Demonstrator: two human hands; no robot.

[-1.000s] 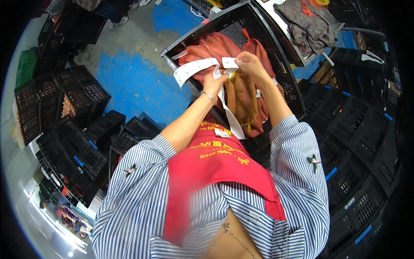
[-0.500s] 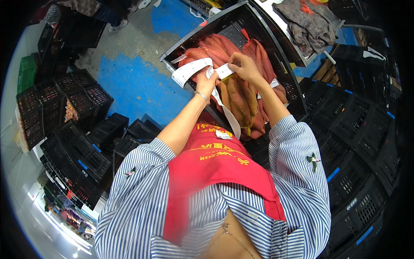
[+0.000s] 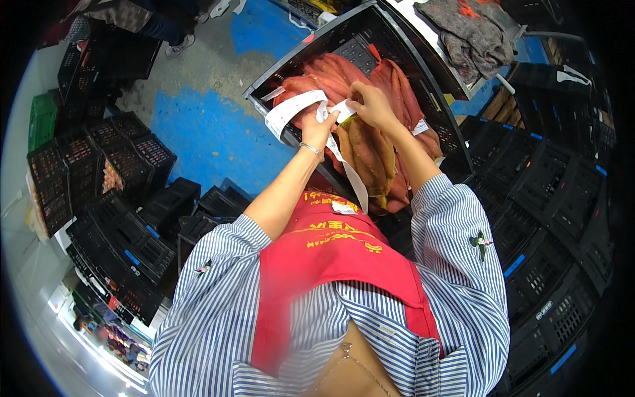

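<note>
A long strip of white paper labels (image 3: 283, 111) loops out to the left of my left hand (image 3: 317, 129), which is closed on it. One tail of the strip hangs down toward my red apron. My right hand (image 3: 372, 107) pinches the strip's other end, just right of the left hand. Below both hands lies a yellow net bag (image 3: 365, 153) of long brown roots that look like sweet potatoes. Red net bags (image 3: 402, 89) of similar roots lie around it inside a black plastic crate (image 3: 433, 99). A white label (image 3: 420, 127) sits on one red bag.
Stacked black crates (image 3: 549, 178) fill the right side. More black crates (image 3: 122, 241) stand at the left, some holding produce, near a green crate (image 3: 43, 119). A grey cloth (image 3: 466, 43) lies on a surface beyond the crate. Someone's shoe (image 3: 180, 44) shows at the upper left.
My right hand has shifted slightly left and down with the strip's end, closer to my left hand. The left hand keeps its hold, and the bags lie as before.
</note>
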